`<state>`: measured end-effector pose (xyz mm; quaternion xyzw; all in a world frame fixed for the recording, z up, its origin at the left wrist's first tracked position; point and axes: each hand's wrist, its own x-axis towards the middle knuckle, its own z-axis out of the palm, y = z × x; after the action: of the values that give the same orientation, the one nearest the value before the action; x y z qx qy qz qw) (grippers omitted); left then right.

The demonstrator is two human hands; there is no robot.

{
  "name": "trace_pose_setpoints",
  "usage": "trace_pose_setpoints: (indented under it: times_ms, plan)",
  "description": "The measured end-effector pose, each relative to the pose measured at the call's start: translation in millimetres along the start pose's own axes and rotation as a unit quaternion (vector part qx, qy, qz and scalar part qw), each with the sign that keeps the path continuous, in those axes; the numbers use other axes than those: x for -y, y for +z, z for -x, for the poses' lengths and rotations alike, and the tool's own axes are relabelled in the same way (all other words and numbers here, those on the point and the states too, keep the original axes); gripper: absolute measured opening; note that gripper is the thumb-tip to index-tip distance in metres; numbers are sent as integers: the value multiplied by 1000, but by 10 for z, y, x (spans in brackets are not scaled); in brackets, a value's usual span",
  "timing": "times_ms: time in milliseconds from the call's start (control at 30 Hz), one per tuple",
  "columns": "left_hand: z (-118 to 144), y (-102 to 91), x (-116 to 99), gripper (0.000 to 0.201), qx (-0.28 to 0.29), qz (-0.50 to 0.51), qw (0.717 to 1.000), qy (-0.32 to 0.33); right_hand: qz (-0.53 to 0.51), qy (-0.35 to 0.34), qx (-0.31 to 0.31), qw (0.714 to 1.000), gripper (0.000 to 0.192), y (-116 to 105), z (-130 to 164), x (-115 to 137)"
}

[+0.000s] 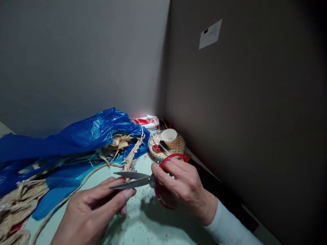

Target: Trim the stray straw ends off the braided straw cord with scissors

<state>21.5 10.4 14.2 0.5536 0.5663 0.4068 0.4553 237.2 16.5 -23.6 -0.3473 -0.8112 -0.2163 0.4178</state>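
Note:
My right hand (182,182) grips red-handled scissors (136,181) by their loops. Their blades are slightly apart and point left, at the fingertips of my left hand (94,204). Those fingers are closed together around the end of a pale dried fibre strip (133,153), which rises behind them toward a blue plastic bag (87,132). Part of the strip is hidden by my fingers and the blades. A twisted fibre cord (66,199) curves across the table from the lower left up to the strip.
Dried fibre bundles (21,200) lie at the left beside the bag. A round woven tray (153,153) at the back holds a white cup (169,136) and a red round tin (156,148). A red-and-white packet (148,121) sits behind it. Walls close in the corner; scraps dot the pale green table (143,221).

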Motion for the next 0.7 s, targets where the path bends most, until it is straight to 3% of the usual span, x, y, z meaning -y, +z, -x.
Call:
trace_pose_setpoints:
  times_ms: [100, 333, 400, 467, 533, 567, 600, 700]
  plan:
    - [1, -16, -30, 29, 16, -20, 1000, -4, 13, 4, -1, 1000, 18, -9, 0, -4]
    - [17, 12, -50, 21, -21, -14, 1000, -2, 2, 22, 0, 1000, 19, 7, 49, 9]
    - [29, 44, -57, 20, -44, 13, 999, -15, -74, 94, 11, 993, 16, 35, 61, 17]
    - [39, 78, -56, 25, -61, 40, 997, -28, -167, 202, 15, 965, 11, 71, 52, 28]
    - [43, 106, -39, 27, -64, 42, 997, -22, -252, 318, 13, 914, 7, 102, 18, 46]
    - [43, 116, -24, 25, -57, 31, 998, -10, -304, 379, 18, 874, 11, 112, -7, 56]
    - [41, 123, -6, 22, -43, 17, 999, 5, -367, 438, 23, 820, 19, 118, -34, 68]
    - [28, 141, 61, 17, 20, -21, 998, 52, -569, 556, 20, 606, 38, 114, -107, 103]
